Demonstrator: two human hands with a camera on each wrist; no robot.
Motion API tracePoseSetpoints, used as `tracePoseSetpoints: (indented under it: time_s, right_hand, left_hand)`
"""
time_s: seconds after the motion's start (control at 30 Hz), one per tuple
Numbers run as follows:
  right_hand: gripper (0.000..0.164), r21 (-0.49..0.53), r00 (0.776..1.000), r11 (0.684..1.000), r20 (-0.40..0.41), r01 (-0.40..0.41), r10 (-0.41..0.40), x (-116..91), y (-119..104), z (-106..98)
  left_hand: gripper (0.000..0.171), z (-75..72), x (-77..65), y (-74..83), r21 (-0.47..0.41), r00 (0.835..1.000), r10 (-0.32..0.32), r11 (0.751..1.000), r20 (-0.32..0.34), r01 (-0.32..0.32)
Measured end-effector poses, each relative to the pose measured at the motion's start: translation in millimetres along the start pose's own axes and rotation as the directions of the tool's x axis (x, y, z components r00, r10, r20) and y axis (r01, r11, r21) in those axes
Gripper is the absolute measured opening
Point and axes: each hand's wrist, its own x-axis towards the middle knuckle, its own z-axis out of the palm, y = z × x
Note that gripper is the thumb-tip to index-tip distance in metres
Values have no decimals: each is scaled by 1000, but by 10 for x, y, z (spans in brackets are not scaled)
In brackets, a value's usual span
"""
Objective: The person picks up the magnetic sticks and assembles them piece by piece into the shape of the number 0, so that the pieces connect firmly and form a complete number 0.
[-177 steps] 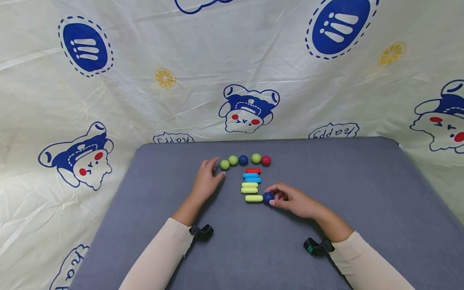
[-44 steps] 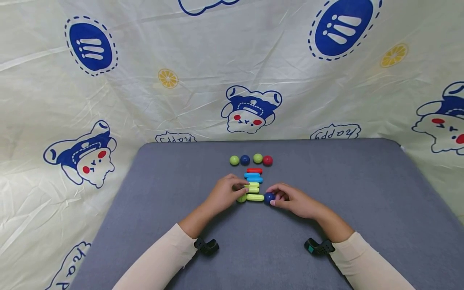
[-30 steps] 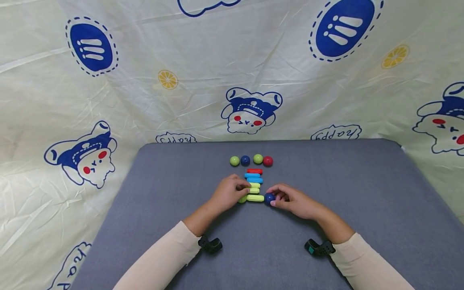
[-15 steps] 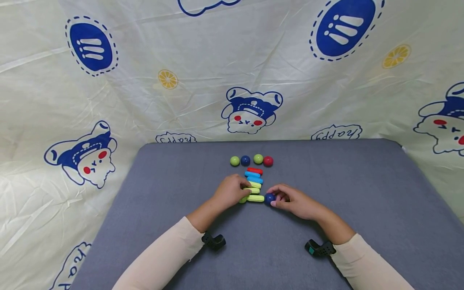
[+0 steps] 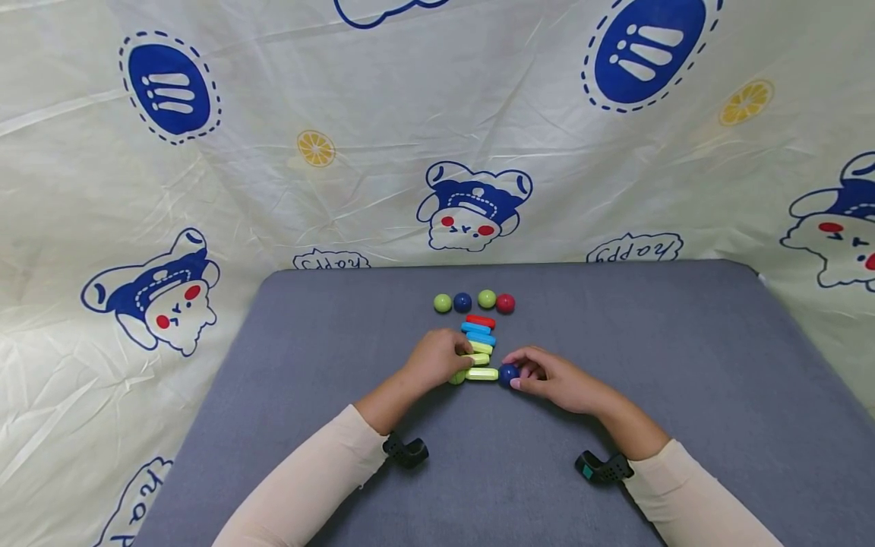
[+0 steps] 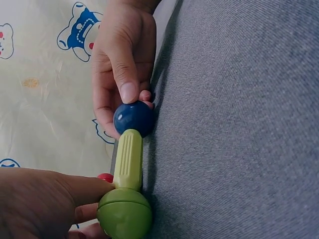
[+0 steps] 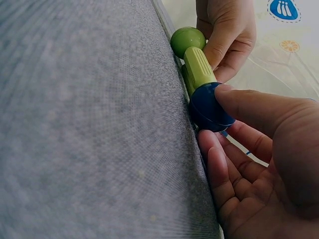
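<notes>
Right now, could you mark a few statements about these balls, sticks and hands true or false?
1. The right hand touches the front blue ball. True.
2. The left hand touches nothing. False: it holds the front green ball.
3. The front stick lies between those two balls. True.
4. The red ball is left of the back blue ball. False: it is on the right.
5. The red stick lies farther back than the blue sticks. True.

A pale, creased cloth (image 5: 383, 83) hangs beyond the far edge of the grey counter (image 5: 328, 327). Its print shows a capped cartoon animal (image 5: 475, 206) above that edge, with blue ovals (image 5: 169, 89) and orange slices (image 5: 316, 148) higher up, and a tilted animal (image 5: 153, 292) past the left edge.
</notes>
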Motion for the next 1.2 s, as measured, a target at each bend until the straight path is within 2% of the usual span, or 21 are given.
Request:
tracePoseSetpoints:
  time_s: [0.2, 0.43, 0.7, 0.8, 0.93, 1.0, 1.13, 1.2]
  right_hand:
    - [35, -8, 1000, 1000, 0, 0, 0, 0, -10, 2]
    - [35, -6, 1000, 1000, 0, -4, 4, -2, -15, 1]
    - [34, -8, 1000, 1000, 2, -19, 19, 1, -15, -8]
    - [35, -8, 1000, 1000, 0, -28, 28, -1, -18, -11]
    - [35, -9, 999, 999, -2, -40, 40, -5, -26, -11]
    - [36, -1, 999, 999, -2, -43, 43, -3, -33, -11]
    - [36, 2, 999, 999, -7, -54, 54, -2, -44, -13]
    - [37, 0, 998, 998, -9, -60, 60, -4, -50, -15]
  left_hand:
    - [13, -1, -3, 8, 10, 1000, -4, 1000, 7, 4]
    - [13, -32, -67, 33, -11, 1000, 10, 1000, -30, -11]
    - [13, -128, -106, -28, -144, 994, -10, 990, -106, -5]
    - [17, -156, -132, -70, -221, 993, -45, 975, -108, 21]
    - [25, -177, -183, -123, -332, 990, -107, 941, -87, 73]
    - [28, -187, -211, -146, -359, 989, -124, 929, -83, 86]
    - [28, -206, -259, -187, -369, 985, -146, 923, -90, 104]
    - [26, -209, -282, -206, -397, 982, -171, 909, -80, 126]
